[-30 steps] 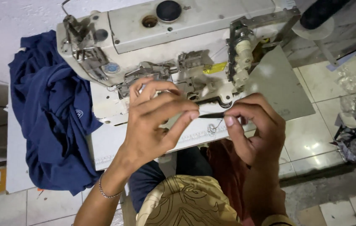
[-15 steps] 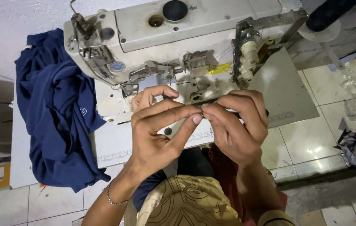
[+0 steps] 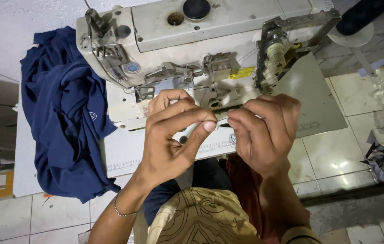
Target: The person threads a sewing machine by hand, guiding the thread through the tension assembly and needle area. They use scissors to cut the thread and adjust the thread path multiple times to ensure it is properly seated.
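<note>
Fingers of both hands pinch thread before sewing machine.

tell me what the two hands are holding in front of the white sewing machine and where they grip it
A thin thread, pinched between the fingertips of the left hand and the right hand; which part of its length cannot be told.

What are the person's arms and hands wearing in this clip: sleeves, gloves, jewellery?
Both hands are bare, with no gloves or rings visible. The left hand has a thin silver chain bracelet at the wrist, and the forearm is bare. The right hand has a bare forearm too; a tan band or cuff shows at the bottom edge.
</note>
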